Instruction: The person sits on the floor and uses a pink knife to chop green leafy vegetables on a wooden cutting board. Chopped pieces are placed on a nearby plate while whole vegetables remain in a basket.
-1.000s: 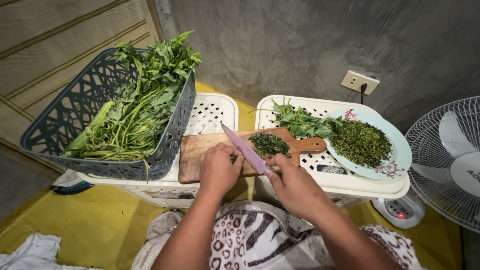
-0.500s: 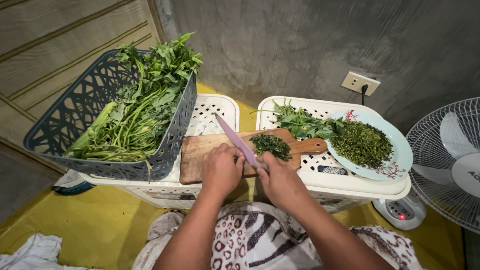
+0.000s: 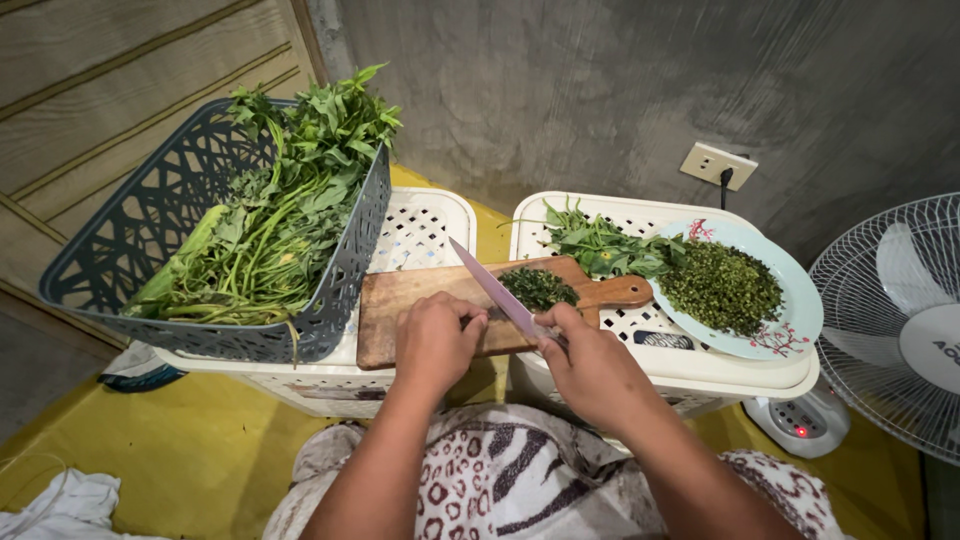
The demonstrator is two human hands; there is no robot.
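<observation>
Chopping station, centre of the frame. A brown wooden cutting board with a rounded handle [image 3: 420,305] bridges two white perforated plastic crates [image 3: 425,225]. On its right portion lies a small heap of finely chopped dark green herbs [image 3: 538,288].

Right hand [image 3: 590,365], lower centre: closed around the handle of a knife with a long pink blade [image 3: 490,285]. The handle itself is hidden in the fist. The blade runs diagonally towards the upper left, raised at the tip, its edge just beside the chopped heap.

Left hand [image 3: 435,340], lower centre-left: fingers curled loosely, resting on the near edge of the board with the fingertips close to the blade. It appears to hold nothing; whether a few stems are pinched beneath the fingers cannot be told.

Judgement: the step in hand is the fine chopping of the heap, at a pause between cuts. The next move calls for the left fingertips to be kept well tucked away from the edge, and for the scattered bits to be gathered under the blade.

Surroundings: a grey-blue latticed plastic basket [image 3: 120,260] at the left holds long-stemmed leafy greens [image 3: 280,200]. At the right, loose green leaves [image 3: 600,245] lie beside a pale blue floral-rimmed plate [image 3: 795,325] heaped with chopped greens [image 3: 720,285]. A white electric fan [image 3: 890,320] stands at the far right.
</observation>
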